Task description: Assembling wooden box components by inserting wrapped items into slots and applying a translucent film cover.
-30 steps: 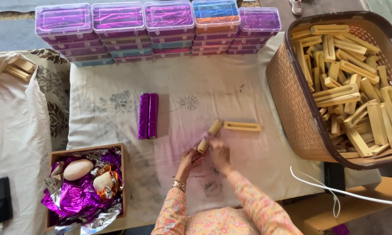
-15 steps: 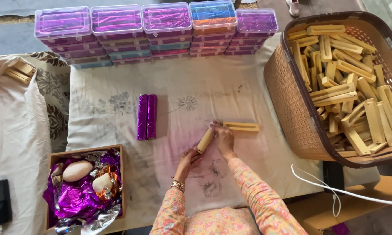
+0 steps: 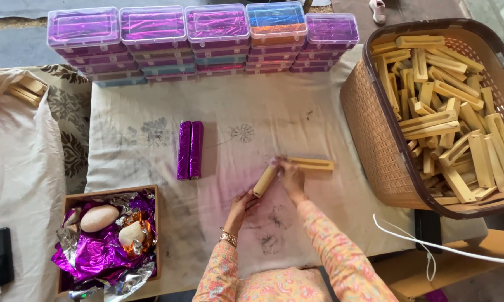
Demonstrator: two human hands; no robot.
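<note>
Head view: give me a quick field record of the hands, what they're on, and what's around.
left hand: grips the lower end of a wooden stick
right hand: on the stick's upper end, beside a slotted wooden block
cloth: two purple foil-wrapped sticks lying side by side
basket: full of wooden blocks
far edge: stacked plastic boxes
near left: wooden box of purple foil

Head camera looks steeply down, fairly high; cloth-covered table [image 3: 319,123] fills view.

Matt bare wooden stick [image 3: 264,180], unwrapped
</note>
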